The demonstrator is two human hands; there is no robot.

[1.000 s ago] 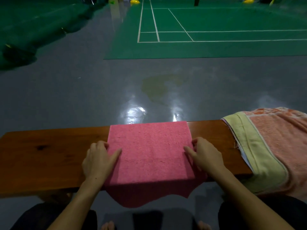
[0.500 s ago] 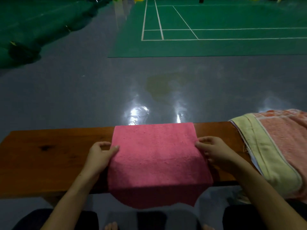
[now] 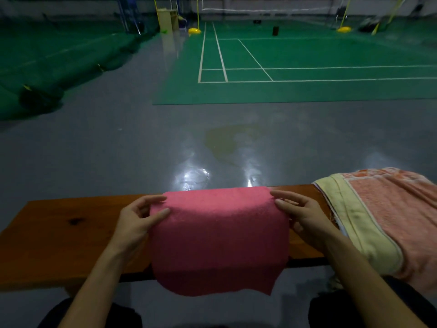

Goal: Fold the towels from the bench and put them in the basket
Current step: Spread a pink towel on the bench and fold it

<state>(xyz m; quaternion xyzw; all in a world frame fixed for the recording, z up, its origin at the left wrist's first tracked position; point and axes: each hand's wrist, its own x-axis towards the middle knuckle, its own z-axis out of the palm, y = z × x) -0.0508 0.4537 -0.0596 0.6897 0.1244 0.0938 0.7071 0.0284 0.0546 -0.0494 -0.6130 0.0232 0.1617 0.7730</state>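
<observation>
At the left of the frame the wooden bench (image 3: 61, 235) runs bare up to the left hand (image 3: 136, 221), which pinches the left edge of the pink towel (image 3: 220, 235) between thumb and curled fingers. A second ago this hand lay flat on the cloth, pressing it to the wood; now it has closed on the edge and lifted it clear.

In the lower middle, the pink towel hangs between the two hands, its top edge raised level with the bench's far side and bowed upward, its lower part drooping past the near edge toward the person's lap. Earlier it lay spread flat across the plank, so it has been picked up by its sides rather than smoothed further. That reads as the start of a fold: most likely the held portion gets carried over onto the rest.

To the right of centre, the right hand (image 3: 305, 215) grips the towel's right edge the same way, thumb on top, fingers curled beneath.

At the far right a pile of towels (image 3: 383, 221), pale yellow under peach-orange, sits draped on the bench's end, untouched and not yet folded. No basket shows anywhere in view, so the task looks far from finished
</observation>
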